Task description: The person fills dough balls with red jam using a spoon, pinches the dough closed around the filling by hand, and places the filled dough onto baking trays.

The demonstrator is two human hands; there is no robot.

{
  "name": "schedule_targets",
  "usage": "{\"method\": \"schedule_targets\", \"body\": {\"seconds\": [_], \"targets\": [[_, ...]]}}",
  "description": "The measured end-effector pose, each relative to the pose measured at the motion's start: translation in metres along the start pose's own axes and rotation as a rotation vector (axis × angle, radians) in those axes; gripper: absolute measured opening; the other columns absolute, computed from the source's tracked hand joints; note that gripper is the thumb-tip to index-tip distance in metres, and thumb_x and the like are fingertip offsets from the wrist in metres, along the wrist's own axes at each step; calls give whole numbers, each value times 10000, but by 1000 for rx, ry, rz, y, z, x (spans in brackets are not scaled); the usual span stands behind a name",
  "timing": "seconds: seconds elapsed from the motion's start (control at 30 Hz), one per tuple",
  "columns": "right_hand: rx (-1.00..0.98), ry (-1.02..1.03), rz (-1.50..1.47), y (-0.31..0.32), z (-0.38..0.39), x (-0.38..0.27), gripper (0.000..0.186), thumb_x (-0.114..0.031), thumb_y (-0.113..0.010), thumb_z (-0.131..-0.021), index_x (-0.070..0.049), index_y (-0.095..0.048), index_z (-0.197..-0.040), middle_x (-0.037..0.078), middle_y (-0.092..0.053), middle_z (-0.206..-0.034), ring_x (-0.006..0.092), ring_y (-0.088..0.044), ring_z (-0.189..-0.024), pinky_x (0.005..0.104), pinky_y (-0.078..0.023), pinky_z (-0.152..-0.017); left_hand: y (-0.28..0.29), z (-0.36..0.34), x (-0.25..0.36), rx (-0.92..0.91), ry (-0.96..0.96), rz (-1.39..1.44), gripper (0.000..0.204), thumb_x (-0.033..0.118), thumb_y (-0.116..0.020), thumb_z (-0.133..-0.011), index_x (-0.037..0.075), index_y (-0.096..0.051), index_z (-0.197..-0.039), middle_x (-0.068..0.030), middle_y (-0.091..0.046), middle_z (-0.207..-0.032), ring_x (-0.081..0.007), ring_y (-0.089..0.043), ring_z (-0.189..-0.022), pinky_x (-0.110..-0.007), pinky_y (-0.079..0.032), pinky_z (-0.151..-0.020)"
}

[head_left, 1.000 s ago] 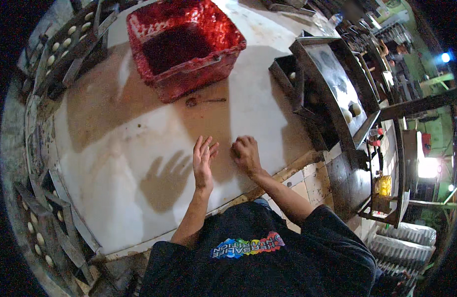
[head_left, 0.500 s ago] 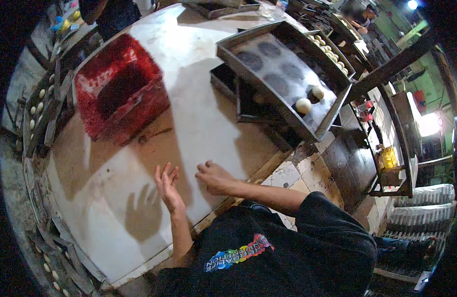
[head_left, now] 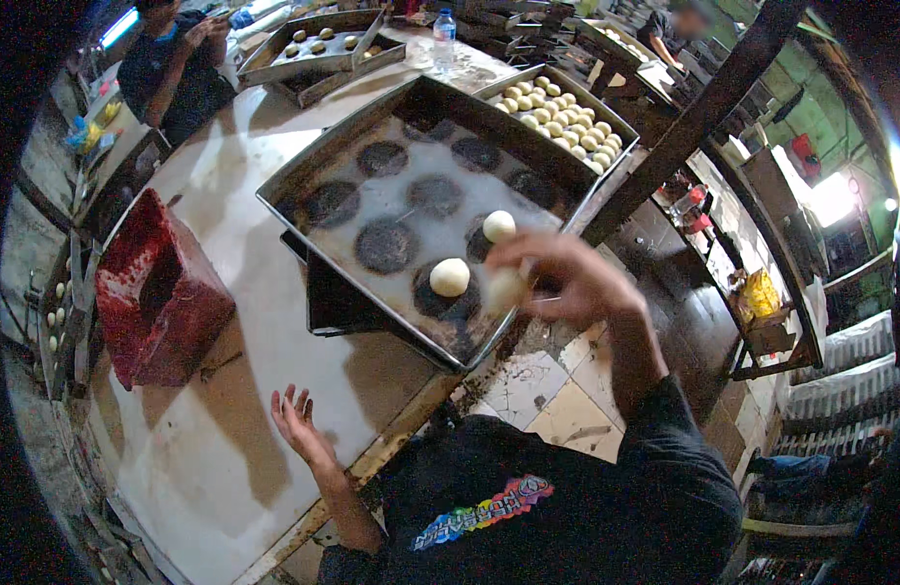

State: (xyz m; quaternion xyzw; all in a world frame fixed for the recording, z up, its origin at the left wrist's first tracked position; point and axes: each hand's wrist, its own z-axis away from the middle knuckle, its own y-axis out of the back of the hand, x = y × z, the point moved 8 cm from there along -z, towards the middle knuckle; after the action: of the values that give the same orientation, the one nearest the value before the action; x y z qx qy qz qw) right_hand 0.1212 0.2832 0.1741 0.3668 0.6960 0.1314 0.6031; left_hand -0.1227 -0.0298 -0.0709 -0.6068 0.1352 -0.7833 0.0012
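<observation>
My right hand (head_left: pixel 562 276), blurred by motion, is curled round a pale dough ball (head_left: pixel 506 288) over the right side of a large, worn metal baking tray (head_left: pixel 433 195). Two round white dough balls (head_left: pixel 450 278) lie in that tray close to it, among dark circular marks. My left hand (head_left: pixel 299 424) hovers empty over the white tabletop (head_left: pixel 255 400) below the tray, palm upward with fingers apart and slightly bent. A dark second tray (head_left: pixel 333 302) sits under the large one.
A red crate (head_left: pixel 162 292) is at the left. Behind are a tray of dough balls (head_left: pixel 557 117), more trays (head_left: pixel 313 49) and a water bottle (head_left: pixel 444 39). A co-worker (head_left: pixel 172 78) stands upper left, another (head_left: pixel 664 44) upper right. A wooden post (head_left: pixel 703 97) slants at right.
My view has turned toward the trays, so the crate sits farther left. My right hand has moved from the tabletop up and right over the tray, now holding a ball; my left stays open.
</observation>
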Motion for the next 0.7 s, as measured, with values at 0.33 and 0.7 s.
{"method": "schedule_targets", "body": {"seconds": [0.33, 0.7], "targets": [[-117, -450, 803, 86, -32, 237, 446, -232, -605, -664, -29, -559, -1059, 189, -593, -944, 359, -549, -919, 434, -437, -825, -24, 15, -23, -95, 12, -3, 448, 282, -485, -880, 46, -359, -1239, -122, -514, -1138, -232, -530, -961, -342, -400, -860], [99, -318, 426, 149, -56, 193, 414, -344, -581, -813, -7, -576, -1053, 181, -607, -994, 281, -580, -913, 337, -442, -820, -31, 51, -15, 156, -78, 18, 418, 253, -484, -862, 51, -381, -1213, -129, -496, -1124, -223, -502, -962, -339, -370, -875]]}}
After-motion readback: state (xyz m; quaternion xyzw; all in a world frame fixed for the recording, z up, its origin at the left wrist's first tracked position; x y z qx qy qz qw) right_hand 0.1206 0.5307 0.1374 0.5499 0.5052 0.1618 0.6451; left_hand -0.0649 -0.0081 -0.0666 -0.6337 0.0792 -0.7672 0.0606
